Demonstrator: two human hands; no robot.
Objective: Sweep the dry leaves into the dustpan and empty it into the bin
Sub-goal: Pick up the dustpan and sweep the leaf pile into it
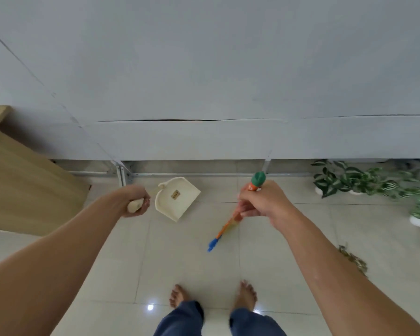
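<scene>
- Standing ready: left hand [135, 202] is closed round the cream dustpan [177, 198] handle, pan empty, held just above the floor [180, 258] far-left.
- Right hand [260, 202] grips the broom [228, 223], blue head down near centre.
- Dry leaves [352, 259] lie unswept at near right, well apart from the pan.
- No bin in view; sweeping and emptying both remain, by my reading.
</scene>
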